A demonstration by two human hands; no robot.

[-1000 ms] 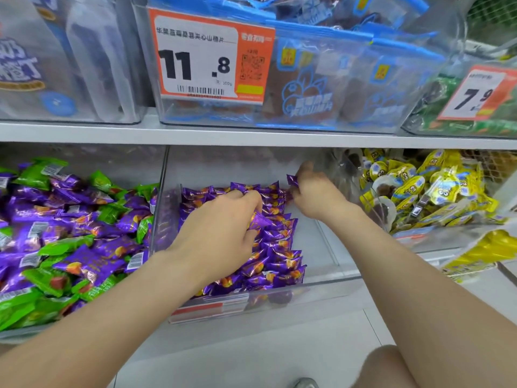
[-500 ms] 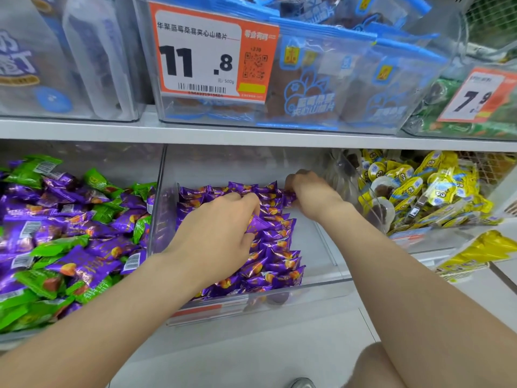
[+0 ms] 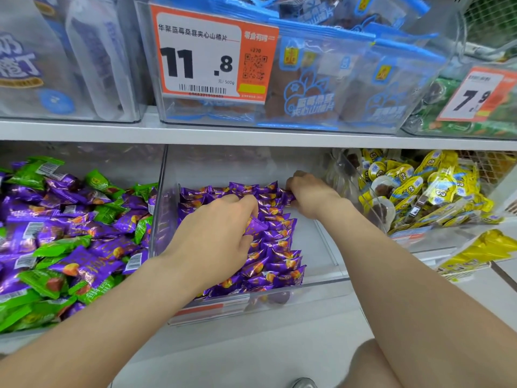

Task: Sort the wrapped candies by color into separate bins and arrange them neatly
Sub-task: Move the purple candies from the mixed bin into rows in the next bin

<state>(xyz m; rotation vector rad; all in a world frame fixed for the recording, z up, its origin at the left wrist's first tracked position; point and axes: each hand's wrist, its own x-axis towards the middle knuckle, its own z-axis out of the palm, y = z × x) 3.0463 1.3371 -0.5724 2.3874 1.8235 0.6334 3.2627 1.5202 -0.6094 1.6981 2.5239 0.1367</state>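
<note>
Left grip [image 3: 221, 228] pinches one purple candy [image 3: 256, 226] above the middle bin's [image 3: 312, 247] rows. Right grip [image 3: 307, 191] pinches a corner candy [image 3: 289, 196] at the rows' far right end. Three bins: left bin [image 3: 112, 161] mixed purple-green, right bin [image 3: 414, 240] yellow. The candies are too many to count.

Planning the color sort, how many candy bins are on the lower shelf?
3: left bin, mixed purple and green candies; middle bin, rows of purple candies; right bin, yellow candies. Others may lie outside the frame.

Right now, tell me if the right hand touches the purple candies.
Touching. The head view shows the right hand with its fingers curled onto a purple candy at the back right end of the rows.
</note>
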